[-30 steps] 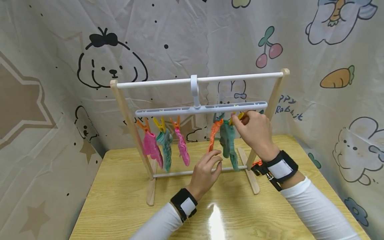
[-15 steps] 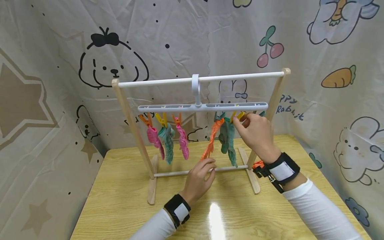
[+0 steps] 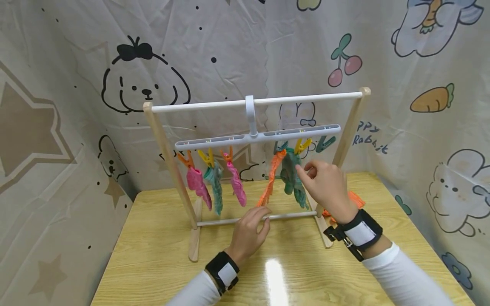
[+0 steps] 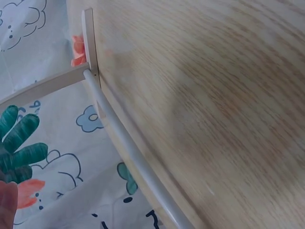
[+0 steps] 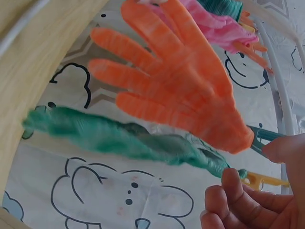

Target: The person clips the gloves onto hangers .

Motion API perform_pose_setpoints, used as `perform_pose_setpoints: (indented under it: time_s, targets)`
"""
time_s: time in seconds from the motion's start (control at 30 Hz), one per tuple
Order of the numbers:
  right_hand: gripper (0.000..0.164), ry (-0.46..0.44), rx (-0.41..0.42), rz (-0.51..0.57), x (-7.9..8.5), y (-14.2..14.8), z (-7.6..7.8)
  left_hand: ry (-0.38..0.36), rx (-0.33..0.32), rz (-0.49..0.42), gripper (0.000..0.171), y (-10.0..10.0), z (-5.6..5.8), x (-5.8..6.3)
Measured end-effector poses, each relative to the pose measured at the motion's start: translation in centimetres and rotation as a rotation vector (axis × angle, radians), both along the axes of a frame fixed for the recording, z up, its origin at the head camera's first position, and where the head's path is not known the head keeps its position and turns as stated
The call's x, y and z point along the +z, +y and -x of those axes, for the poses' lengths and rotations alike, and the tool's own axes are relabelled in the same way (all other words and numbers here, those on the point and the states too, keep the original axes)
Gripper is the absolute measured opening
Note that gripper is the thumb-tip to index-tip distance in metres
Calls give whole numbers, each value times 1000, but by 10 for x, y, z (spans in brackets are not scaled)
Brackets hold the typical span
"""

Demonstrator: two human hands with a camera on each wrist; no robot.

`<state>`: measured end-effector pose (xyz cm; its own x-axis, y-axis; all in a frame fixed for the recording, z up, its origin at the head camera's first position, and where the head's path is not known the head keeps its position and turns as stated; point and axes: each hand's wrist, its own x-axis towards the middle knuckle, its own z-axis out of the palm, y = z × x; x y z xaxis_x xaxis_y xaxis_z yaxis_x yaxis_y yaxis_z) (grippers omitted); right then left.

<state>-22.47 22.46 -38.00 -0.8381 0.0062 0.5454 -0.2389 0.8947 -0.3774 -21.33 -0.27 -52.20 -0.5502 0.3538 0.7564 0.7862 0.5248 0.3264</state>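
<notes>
My left hand (image 3: 249,233) is low at the lower rod, fingers loosely bent. Its fingertips are at the lower end of an orange glove (image 3: 272,174); whether they touch it is unclear. A blue-green clothespin (image 3: 281,146) holds that glove by the cuff. Just right of it a green glove (image 3: 292,174) hangs from a yellow clothespin (image 3: 303,145). My right hand (image 3: 325,185) stands in front of the green glove, below the yellow clothespin. In the right wrist view its thumb and fingers (image 5: 233,191) are apart, with nothing between them.
A white hanger (image 3: 214,139) tilts on the rack's top rod (image 3: 306,97). On its left side hang a pink glove (image 3: 199,187), a green glove (image 3: 215,189) and another pink glove (image 3: 236,185). An unloaded clothespin (image 3: 325,143) hangs far right. Orange gloves (image 3: 356,199) lie behind my right wrist.
My right hand has let go of the yellow clothespin and dropped below it. The hanger's right end has risen. My left hand has moved down and left; the orange glove now slants that way.
</notes>
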Motion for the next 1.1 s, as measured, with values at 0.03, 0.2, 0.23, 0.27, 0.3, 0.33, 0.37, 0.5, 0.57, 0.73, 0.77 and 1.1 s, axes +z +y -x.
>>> perform_pose_setpoints:
  time_s: [0.03, 0.2, 0.23, 0.27, 0.3, 0.33, 0.37, 0.5, 0.57, 0.73, 0.77, 1.1]
  targets:
    - [38, -3, 3, 3, -2, -1, -2, 3, 1, -2, 22, -1, 0, -1]
    - [35, -21, 4, 30, -12, -4, -11, 4, 6, -13, 23, -5, -3, -2]
    - [35, -27, 3, 35, -14, -4, -13, 2, 7, -13, 23, -6, -4, -3]
    - [34, -34, -1, 37, -16, -5, -15, -4, 7, -12, 22, -7, -4, -3]
    - [34, -40, -3, 36, -18, -5, -17, -5, 6, -10, 22, -7, -5, -3]
    - [34, -49, -6, 34, -20, -6, -18, -3, 7, -7, 22, -8, -5, -4]
    - [34, -56, -9, 31, -22, -6, -20, -5, 5, -5, 22, -9, -6, -5]
    - [33, -93, -12, 14, -30, -8, -26, -6, 9, 6, 22, -14, -8, -8]
    - [32, -115, -13, 3, -35, -9, -29, -5, 11, 14, 23, -16, -9, -9]
    - [31, -163, -11, -29, -49, -12, -35, -2, 15, 48, 24, -21, -12, -10]
    - [31, -169, -6, -30, -52, -13, -36, -1, 17, 53, 24, -21, -13, -11]
    - [30, -260, 22, 26, -75, -21, -45, -39, 48, 80, 19, -26, -18, -14]
